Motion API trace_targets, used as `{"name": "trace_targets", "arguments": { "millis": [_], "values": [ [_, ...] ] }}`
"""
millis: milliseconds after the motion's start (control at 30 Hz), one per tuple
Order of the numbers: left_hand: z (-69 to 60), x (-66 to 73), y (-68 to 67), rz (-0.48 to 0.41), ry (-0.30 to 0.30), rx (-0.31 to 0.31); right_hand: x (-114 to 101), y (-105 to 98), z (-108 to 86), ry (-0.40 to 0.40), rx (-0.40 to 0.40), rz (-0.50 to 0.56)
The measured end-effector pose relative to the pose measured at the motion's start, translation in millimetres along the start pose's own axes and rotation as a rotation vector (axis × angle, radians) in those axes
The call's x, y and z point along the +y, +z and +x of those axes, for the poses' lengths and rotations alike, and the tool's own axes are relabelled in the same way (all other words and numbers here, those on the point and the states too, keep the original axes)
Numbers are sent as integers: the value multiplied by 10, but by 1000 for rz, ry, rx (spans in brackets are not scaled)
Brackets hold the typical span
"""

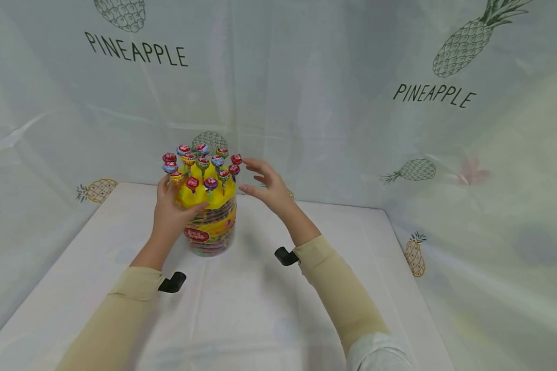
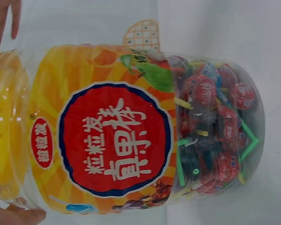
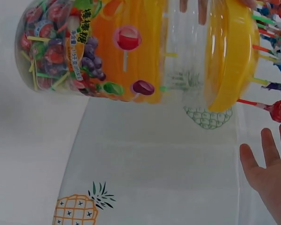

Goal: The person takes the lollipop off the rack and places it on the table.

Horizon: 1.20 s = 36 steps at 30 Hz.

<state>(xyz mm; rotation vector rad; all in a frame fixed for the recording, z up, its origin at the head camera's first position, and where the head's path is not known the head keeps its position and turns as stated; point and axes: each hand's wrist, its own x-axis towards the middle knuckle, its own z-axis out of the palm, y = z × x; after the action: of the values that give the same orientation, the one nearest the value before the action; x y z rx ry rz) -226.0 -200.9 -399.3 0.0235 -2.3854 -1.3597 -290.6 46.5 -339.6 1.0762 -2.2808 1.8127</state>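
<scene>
A clear plastic jar (image 1: 215, 226) stands upright on the table, with a yellow lid (image 3: 232, 56) on top. Wrapped lollipops (image 1: 211, 184) stick up out of the lid on their sticks. My left hand (image 1: 168, 216) grips the jar at the lid from the left, its thumb across the front. Beside the jar's right edge, my right hand (image 1: 271, 190) has its fingers spread and relaxed. The right hand's index fingertip is close to a red lollipop (image 1: 236, 159); contact cannot be told. More lollipops (image 2: 225, 126) lie loose inside the jar's lower part, below an orange label (image 2: 131, 70).
A white cloth covers the table (image 1: 269, 319). A pale curtain (image 1: 297, 103) printed with pineapples hangs behind and at both sides, near the table's back edge. Black wrist mounts (image 1: 286, 255) project from both sleeves.
</scene>
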Motion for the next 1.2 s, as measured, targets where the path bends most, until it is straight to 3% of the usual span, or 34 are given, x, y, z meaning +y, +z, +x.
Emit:
{"name": "trace_targets", "arguments": {
  "millis": [267,567,767,933,1200],
  "values": [
    [89,-13,124,-42,35,-35,33,-61,71,23,-8,18],
    [90,-20,136,-39,40,-39,53,-68,111,28,-44,107],
    [97,-31,160,-35,45,-31,39,-61,141,29,-38,112],
    [93,-34,159,-32,41,-23,46,-47,177,58,9,140],
    [90,-39,173,-34,46,-18,76,-33,241,127,167,202]
  ]
}}
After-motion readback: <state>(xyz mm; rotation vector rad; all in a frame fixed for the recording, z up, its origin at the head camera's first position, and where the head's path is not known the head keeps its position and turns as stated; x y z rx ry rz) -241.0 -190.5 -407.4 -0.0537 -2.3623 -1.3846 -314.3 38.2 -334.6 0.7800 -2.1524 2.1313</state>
